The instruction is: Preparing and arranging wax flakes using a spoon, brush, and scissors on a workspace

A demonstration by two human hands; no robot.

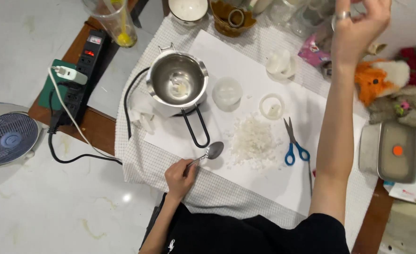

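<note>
On the bench (100,127), from the head view, the left hand (180,178) is gripping a spoon (208,153) by its handle, fingers (185,165) clenched around the stem, while the bowl of the spoon is hovering at the near-left edge of a pile of white flakes (253,140) on the white sheet (264,178). The step in hand looks like scooping — the spoon appears empty, though I cannot tell for sure. Just beyond, a steel pot (177,81) is sitting with its wire handle pointing toward the person, a little white residue lying inside.

The right hand (358,28) is reaching up and away toward the jars (302,14) at the far edge, fingers loosely spread and holding nothing I can make out. Blue scissors (293,143) are lying just right of the flakes.

Next, the spoon would probably need sliding under the flakes, then lifting level to the pot — a tilt could be spilling flakes onto the sheet.
</note>
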